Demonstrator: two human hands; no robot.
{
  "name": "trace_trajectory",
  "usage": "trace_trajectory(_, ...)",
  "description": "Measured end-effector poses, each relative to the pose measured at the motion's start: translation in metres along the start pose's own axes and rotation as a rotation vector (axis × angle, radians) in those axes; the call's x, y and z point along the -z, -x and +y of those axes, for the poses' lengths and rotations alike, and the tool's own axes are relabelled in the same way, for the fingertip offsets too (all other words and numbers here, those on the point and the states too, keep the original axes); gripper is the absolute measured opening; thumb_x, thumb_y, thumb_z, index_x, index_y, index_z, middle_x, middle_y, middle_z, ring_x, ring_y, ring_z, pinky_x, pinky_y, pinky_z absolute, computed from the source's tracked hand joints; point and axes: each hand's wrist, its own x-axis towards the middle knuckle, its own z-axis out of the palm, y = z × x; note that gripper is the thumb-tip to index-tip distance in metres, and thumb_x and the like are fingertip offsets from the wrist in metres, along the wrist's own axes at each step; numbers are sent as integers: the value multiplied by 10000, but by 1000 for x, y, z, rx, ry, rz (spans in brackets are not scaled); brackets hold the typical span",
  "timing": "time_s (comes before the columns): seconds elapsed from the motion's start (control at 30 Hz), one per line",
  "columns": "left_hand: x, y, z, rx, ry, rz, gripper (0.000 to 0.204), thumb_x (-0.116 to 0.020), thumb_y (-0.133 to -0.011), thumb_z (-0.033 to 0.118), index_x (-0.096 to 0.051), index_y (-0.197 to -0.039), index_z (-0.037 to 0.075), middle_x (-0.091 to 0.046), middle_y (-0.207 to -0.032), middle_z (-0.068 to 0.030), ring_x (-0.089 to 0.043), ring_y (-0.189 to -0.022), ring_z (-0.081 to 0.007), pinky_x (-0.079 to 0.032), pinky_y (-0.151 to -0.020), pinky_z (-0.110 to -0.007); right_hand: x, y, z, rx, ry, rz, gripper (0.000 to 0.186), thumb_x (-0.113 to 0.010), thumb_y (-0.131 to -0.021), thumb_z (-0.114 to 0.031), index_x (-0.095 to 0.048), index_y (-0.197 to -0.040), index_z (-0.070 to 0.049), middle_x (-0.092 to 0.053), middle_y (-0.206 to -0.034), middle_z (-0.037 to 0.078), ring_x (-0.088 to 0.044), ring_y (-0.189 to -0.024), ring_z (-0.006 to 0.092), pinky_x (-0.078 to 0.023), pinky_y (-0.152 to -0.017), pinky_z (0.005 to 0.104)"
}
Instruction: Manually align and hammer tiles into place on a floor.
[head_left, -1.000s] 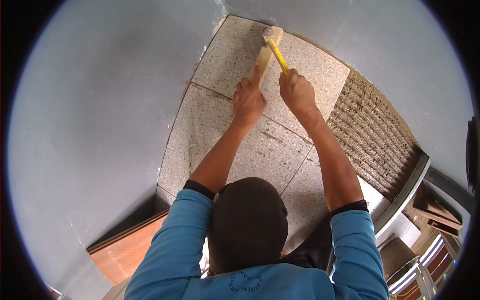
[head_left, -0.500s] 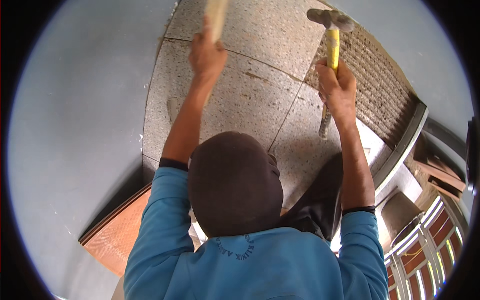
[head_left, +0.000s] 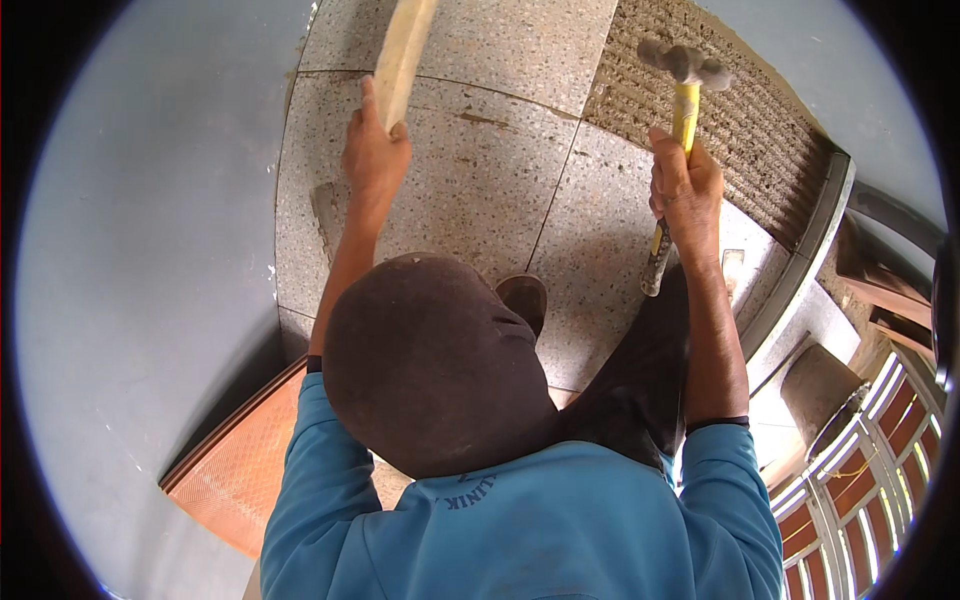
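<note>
My left hand (head_left: 377,155) is closed on the near end of a pale wooden batten (head_left: 403,60), its index finger lying along the edge. The batten's far end runs out of the picture at the top. My right hand (head_left: 692,195) is wrapped round the yellow and black handle of a hammer (head_left: 686,105), whose dusty metal head points away from me. Beneath both hands lie speckled grey floor tiles (head_left: 480,175), with thin dark joints and smears of dirt. To the right of the hammer is a bed of ridged mortar (head_left: 765,160) without tiles.
A grey wall (head_left: 150,250) rises along the left, with an orange-brown textured panel (head_left: 240,465) against it. On the right are a grey raised edging (head_left: 800,265), a dark bucket (head_left: 815,395) and a brown slatted gate (head_left: 870,490). A thin flat strip (head_left: 326,215) lies near my left forearm.
My left hand has come nearer and to the left with the batten. The hammer has shifted slightly right and nearer in view. A dark shoe now shows between my arms. Both grips stay closed.
</note>
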Motion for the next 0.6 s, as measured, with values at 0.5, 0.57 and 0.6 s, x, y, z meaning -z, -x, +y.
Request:
trace_trajectory(0.5,-21,37,13,-127,-424,424,893,-744,-908,303,-242,-1585,12,-530,-1407,-248,-565,-1211,-414,-518,-936,-545,-14,0,76,507,566,-22,310,-683,-998,-262,-645,-893,27,-576,-647,195,-586,-523,307,-457,-516,434)
trace_trajectory(0.57,-20,37,8,55,-52,-86,734,-751,-895,288,-390,-1462,-7,-589,-1319,-235,-572,-1210,-403,-524,-937,-524,-14,1,77,208,432,-7,263,-672,-1005,-237,-655,-916,10,-571,-682,183,-609,-534,320,-456,-502,431)
trace_trajectory(0.6,-21,41,7,42,-49,-78,734,-751,-895,288,-390,-1462,-7,-589,-1319,-235,-572,-1210,-403,-524,-937,-524,-13,1,77,205,425,-5,263,-672,-1005,-237,-655,-916,10,-571,-682,183,-609,-534,320,-456,-502,431)
